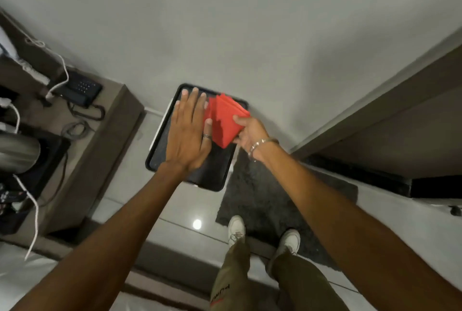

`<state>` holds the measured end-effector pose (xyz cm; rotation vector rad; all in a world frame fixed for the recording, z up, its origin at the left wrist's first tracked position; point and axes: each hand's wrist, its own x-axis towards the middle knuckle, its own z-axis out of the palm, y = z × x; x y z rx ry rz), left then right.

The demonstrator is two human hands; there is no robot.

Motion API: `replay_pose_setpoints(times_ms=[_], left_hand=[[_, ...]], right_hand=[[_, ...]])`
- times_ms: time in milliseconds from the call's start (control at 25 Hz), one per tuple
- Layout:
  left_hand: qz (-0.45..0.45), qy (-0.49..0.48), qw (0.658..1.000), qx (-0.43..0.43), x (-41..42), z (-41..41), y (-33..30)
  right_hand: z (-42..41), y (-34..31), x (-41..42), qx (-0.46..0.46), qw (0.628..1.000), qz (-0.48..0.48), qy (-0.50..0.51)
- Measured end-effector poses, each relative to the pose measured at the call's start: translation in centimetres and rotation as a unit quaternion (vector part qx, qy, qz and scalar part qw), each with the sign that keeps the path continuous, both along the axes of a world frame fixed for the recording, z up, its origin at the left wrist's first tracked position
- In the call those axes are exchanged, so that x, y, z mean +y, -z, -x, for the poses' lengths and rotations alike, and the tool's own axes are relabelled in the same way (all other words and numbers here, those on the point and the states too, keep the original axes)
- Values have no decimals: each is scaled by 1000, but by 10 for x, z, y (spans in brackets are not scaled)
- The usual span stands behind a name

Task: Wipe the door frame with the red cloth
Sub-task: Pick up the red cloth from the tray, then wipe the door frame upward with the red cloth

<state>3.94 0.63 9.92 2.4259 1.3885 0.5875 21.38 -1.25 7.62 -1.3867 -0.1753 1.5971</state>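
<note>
A folded red cloth (226,120) is held up in front of the wall, above a black tray. My right hand (250,133) grips its right edge, thumb on top. My left hand (188,128) is spread flat with fingers apart, its thumb side touching the cloth's left edge. The brown door frame (375,110) runs diagonally at the right, apart from both hands. A ring is on my left hand and a bracelet on my right wrist.
The black tray (160,155) leans at the foot of the grey wall. A dark mat (275,198) lies under my white shoes. At the left, a brown counter (107,120) holds a telephone (80,89), cables and a metal kettle (17,150).
</note>
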Motion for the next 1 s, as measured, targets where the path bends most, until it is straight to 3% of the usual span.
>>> replay_pose_setpoints(times_ms=[120,360,480,560,680,720,800,840,880,1000], left_hand=[[-42,58,997,-37,-6,-50,-65],[-104,171,975,-100,-30,-167,-148],[-167,218,955,-111,-34,-211,-185],[-198,236,945,-113,-36,-237,-209],[-234,247,932,-123,-35,-268,-243],[-250,253,926,-125,-32,-277,-255],[-289,261,913,-124,-25,-292,-278],[-308,258,908,-120,-21,-301,-291],[-326,250,904,-115,-16,-307,-302],[-378,213,896,-96,-6,-322,-331]], right_hand=[[-39,-69,-42,117,986,-86,85],[-121,-169,-103,137,930,-244,237],[-158,-205,-133,39,884,-331,327],[-182,-228,-148,-114,847,-350,384],[-223,-251,-156,-387,738,-376,405],[-241,-253,-150,-519,664,-369,390],[-276,-253,-132,-780,470,-283,300],[-289,-252,-123,-855,399,-224,244],[-297,-248,-114,-894,363,-175,196],[-306,-232,-94,-913,349,-141,157]])
